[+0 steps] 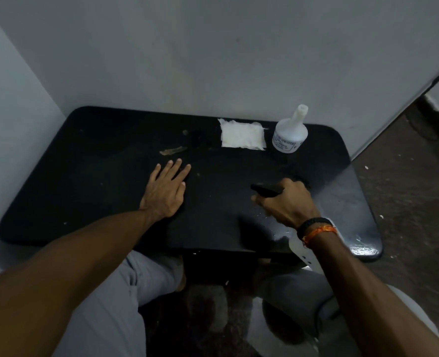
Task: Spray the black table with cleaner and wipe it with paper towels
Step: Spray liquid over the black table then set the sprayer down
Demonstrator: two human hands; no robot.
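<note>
Right hand (288,199) is clenched around the black spray head (266,188), nozzle aimed left toward the flat, spread left hand (165,190) on the surface (97,176). The paper towel (242,135) lies beyond both hands, nearer the right, beside a white bottle (289,135).

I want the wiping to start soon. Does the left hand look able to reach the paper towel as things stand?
Probably yes. The left hand lies flat and empty on the black table, and the paper towel lies ahead to its right with only bare tabletop between them. The white bottle stands beyond it.
</note>
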